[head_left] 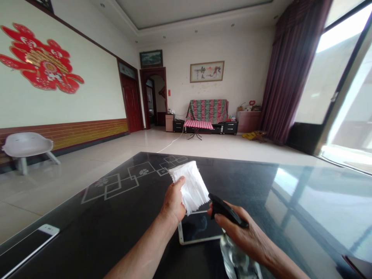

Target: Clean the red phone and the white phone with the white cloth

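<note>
My left hand (173, 199) is closed on a folded white tissue (192, 188), thumb on its near face, held up above the table. In my right hand (236, 221) is a spray bottle (236, 255) with a black trigger head (225, 209) and a clear body; its nozzle points at the tissue from close by. Below both hands a white-framed tablet (194, 226) lies screen up on the black glossy table (116, 228). The tissue and my right hand hide part of it.
A white phone (30, 248) lies at the table's left edge, and a dark flat object (359, 267) at the lower right. Beyond the table stand a white plastic chair (27, 145) and a small table with a checked red cloth (198, 124).
</note>
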A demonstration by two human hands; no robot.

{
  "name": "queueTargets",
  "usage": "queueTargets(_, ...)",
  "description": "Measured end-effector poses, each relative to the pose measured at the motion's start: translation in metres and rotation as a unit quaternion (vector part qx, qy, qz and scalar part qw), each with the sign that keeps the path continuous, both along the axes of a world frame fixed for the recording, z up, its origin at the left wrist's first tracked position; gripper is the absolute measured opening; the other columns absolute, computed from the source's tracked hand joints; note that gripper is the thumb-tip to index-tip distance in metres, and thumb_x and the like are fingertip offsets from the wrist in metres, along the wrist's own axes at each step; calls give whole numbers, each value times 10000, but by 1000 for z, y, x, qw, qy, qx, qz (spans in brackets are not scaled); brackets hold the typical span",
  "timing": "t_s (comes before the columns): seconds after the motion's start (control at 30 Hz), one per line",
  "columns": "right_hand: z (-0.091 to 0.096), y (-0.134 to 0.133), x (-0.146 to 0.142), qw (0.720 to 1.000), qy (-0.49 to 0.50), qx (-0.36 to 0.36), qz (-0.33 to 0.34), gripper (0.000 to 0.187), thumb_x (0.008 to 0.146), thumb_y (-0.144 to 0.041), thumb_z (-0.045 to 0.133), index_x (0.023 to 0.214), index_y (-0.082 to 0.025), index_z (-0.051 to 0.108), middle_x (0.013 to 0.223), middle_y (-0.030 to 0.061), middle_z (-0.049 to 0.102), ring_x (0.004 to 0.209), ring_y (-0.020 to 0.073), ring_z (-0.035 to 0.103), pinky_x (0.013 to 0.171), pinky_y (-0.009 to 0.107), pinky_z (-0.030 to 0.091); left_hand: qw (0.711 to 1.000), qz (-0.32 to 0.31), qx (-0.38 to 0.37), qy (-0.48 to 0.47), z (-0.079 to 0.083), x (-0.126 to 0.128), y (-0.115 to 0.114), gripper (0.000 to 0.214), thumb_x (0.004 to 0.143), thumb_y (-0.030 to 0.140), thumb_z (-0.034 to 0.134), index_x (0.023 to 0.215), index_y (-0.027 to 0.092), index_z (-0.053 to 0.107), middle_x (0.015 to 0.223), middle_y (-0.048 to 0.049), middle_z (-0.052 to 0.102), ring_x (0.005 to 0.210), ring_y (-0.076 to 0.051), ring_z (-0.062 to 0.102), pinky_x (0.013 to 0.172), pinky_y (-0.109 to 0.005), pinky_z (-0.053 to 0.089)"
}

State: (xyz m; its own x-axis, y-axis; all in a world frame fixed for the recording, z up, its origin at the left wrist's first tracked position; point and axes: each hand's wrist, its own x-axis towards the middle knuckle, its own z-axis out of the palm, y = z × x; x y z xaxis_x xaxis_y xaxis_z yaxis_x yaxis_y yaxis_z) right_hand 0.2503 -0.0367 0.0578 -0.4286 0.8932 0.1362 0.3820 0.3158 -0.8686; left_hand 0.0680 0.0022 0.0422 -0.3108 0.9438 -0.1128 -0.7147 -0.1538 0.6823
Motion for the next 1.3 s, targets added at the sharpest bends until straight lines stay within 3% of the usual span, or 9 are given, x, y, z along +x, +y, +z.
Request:
queueTargets(0.23, -3, 6, 6, 999, 1, 0, -50, 248, 817, -375, 480, 831, -158, 598, 601, -38, 437, 534, 101, 365, 484, 225, 292, 1000, -1, -18, 10, 2, 3, -4, 151, 806, 177, 597, 902, 72, 647, 733, -128, 718, 705, -269, 703, 734, -398, 554)
queueTargets(0.47, 0, 5, 5, 997, 17, 25, -72, 259, 798, -375, 492, 805, -150, 620, 580, -39, 431, 543, 108, 392, 495, 225, 308, 997, -81, -19, 2, 5, 10, -11, 199, 819, 187, 559, 910, 37, 653, 705, -142, 710, 623, -275, 688, 700, -448, 546)
queueTargets(0.6, 5, -3, 0, 998, 9, 8, -58, 244, 795, -356, 493, 797, -151, 625, 576, -40, 460, 527, 97, 383, 487, 215, 312, 992, -124, -14, -7, 4, 13, -12, 253, 831, 205, 532, 950, 15, 652, 734, -172, 712, 642, -299, 689, 707, -463, 535)
queueTargets(0.77, 14, -17, -9, 1000, 2, -10, -28, 230, 754, -346, 517, 744, -149, 635, 630, -13, 536, 540, 106, 441, 491, 212, 348, 989, -148, -6, -17, -2, 14, -11, 286, 849, 267, 535, 942, 21, 647, 745, -161, 711, 672, -278, 689, 724, -399, 531)
queueTargets(1.03, 16, -18, -11, 999, 27, -29, -28, 228, 780, -328, 507, 848, -154, 638, 568, -48, 444, 508, 90, 364, 464, 209, 296, 984, -177, -5, 6, -2, 20, -18, 301, 862, 306, 532, 934, 39, 651, 744, -144, 711, 696, -268, 691, 735, -361, 521)
queueTargets(1.3, 7, -3, 0, 993, 38, 30, -104, 241, 782, -356, 505, 822, -155, 632, 601, -32, 471, 562, 121, 420, 531, 235, 346, 977, -207, -39, -22, 1, 18, -18, 342, 874, 307, 505, 1004, 29, 655, 713, -153, 716, 707, -291, 700, 737, -398, 532)
